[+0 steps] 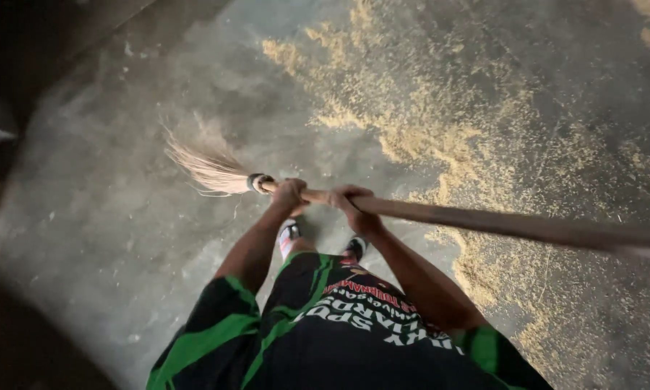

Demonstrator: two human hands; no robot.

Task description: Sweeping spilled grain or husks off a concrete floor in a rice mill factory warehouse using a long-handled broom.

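Sweeping yellow husk dust off a concrete floor

Head view: left hand and right hand clench the broom handle, bristles low at left; short, flat strokes should herd the sawdust-like grain dust best.

A black shirt with bright green stripes and short sleeves, white and red lettering across the front; bare forearms; dark shoes with white and red trim

Bare concrete floor lies open left of the broom; yellow sawdust covers the right.
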